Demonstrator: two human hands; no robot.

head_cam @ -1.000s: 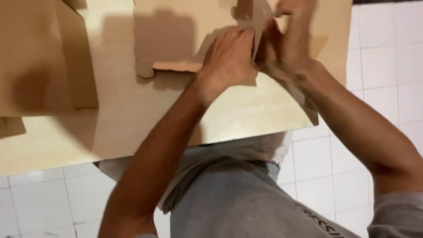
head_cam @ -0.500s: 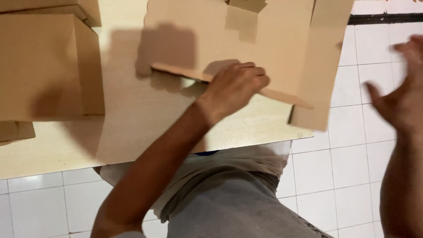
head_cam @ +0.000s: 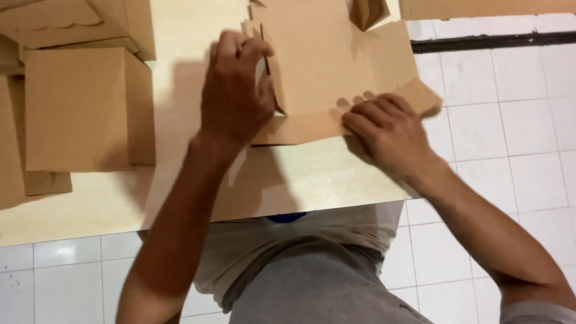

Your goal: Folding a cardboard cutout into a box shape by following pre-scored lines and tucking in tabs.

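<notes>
The flat cardboard blank lies on the bench at upper centre of the frame. The left hand is closed around the blank's raised left side flap, fingers curled over its top edge. The right hand rests flat and open on the lower right corner, gripping nothing. Folded boxes stand at upper left. To crease cleanly, press firmly beside the score line and raise the flap square to the base.
</notes>
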